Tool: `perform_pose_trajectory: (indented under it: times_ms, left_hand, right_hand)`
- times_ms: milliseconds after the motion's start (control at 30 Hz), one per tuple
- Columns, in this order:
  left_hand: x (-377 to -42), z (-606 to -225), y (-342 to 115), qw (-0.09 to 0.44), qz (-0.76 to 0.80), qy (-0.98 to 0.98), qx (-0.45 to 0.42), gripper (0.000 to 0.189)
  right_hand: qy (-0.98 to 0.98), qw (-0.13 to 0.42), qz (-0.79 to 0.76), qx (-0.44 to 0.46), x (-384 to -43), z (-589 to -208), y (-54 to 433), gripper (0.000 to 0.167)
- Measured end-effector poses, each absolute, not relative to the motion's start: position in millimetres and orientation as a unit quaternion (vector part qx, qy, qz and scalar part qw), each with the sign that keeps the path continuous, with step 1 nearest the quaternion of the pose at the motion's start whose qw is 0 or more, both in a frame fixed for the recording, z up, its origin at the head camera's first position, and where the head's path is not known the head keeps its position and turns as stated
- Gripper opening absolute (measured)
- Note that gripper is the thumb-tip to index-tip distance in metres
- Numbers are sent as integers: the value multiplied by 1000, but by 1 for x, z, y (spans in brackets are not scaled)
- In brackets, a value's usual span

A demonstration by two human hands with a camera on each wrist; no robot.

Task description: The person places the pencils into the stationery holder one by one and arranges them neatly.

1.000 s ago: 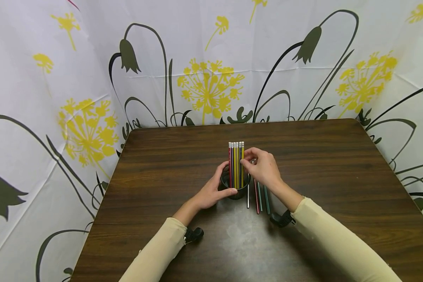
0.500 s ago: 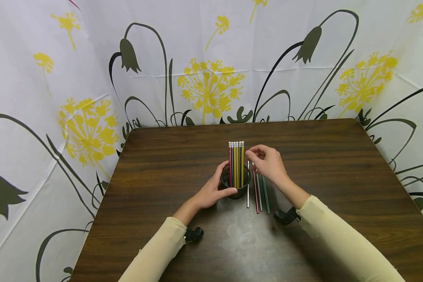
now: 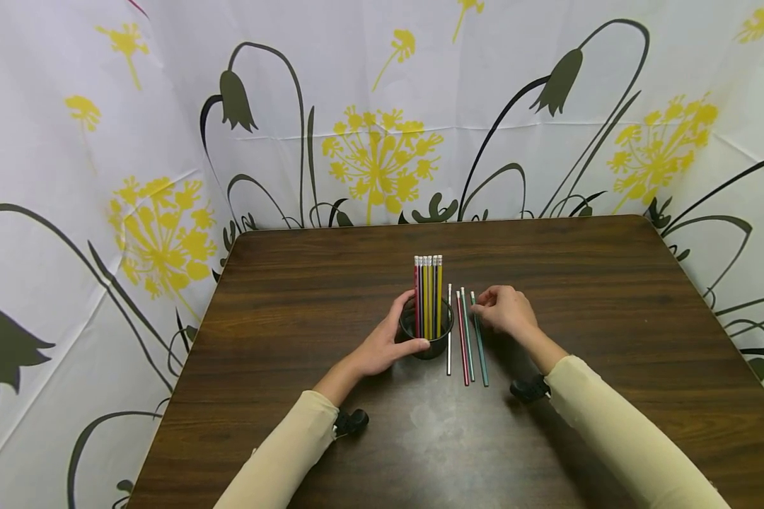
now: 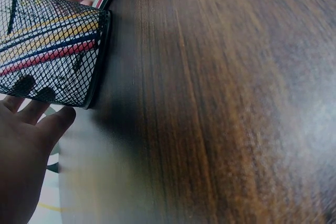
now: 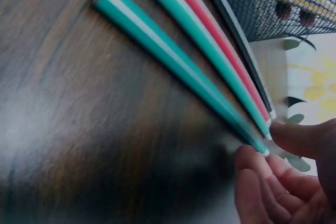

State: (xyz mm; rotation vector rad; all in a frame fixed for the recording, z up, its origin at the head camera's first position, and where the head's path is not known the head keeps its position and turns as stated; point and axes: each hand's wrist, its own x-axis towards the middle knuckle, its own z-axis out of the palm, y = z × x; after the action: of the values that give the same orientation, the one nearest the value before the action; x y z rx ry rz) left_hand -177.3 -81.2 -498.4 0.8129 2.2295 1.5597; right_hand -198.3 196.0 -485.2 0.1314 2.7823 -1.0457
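My left hand (image 3: 382,343) curls round a black mesh pencil cup (image 4: 63,80), its thumb along the front rim in the head view. Upright in the cup stands a row of striped pencils (image 3: 428,297), red, dark and yellow, with white erasers at the top. My right hand (image 3: 506,309) is low over the table at the eraser end of the outermost green pencil (image 5: 178,69). In the right wrist view that end lies between thumb and forefinger, which stand apart. Left of it lie another green pencil (image 5: 207,51), a red pencil (image 5: 220,45) and a black pencil (image 5: 239,40).
Both hands work over a dark wood-grain table (image 3: 293,283). Behind it hangs a white curtain (image 3: 356,71) printed with yellow and grey-green flowers. Black wrist devices (image 3: 350,423) show below both sleeves.
My right hand has moved from the pencils in the cup, right and toward me, down to the outermost green pencil. The left hand has kept its hold on the cup.
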Motion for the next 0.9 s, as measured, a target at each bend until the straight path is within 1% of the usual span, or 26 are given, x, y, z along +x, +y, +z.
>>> perform_pose_trajectory:
  times_ms: [100, 233, 533, 667, 800, 900]
  left_hand:
    - [-177, -499, -81, 152, 544, 776, 281, 86]
    - [-177, -499, -81, 154, 543, 777, 280, 85]
    - [-178, -499, -81, 157, 541, 778, 279, 85]
    - [-178, -498, -81, 156, 537, 781, 279, 86]
    - [-178, -499, -81, 155, 541, 777, 281, 87]
    - [-178, -500, -81, 154, 543, 776, 282, 88]
  right_hand:
    - [937, 126, -321, 54, -198, -488, 199, 27]
    - [940, 148, -303, 51, -198, -489, 200, 26]
    - [953, 140, -262, 53, -196, -483, 196, 22]
    - [957, 140, -248, 57, -196, -480, 195, 17]
    - [956, 140, -251, 58, -197, -482, 195, 12]
    - [951, 138, -269, 61, -196, -480, 197, 11]
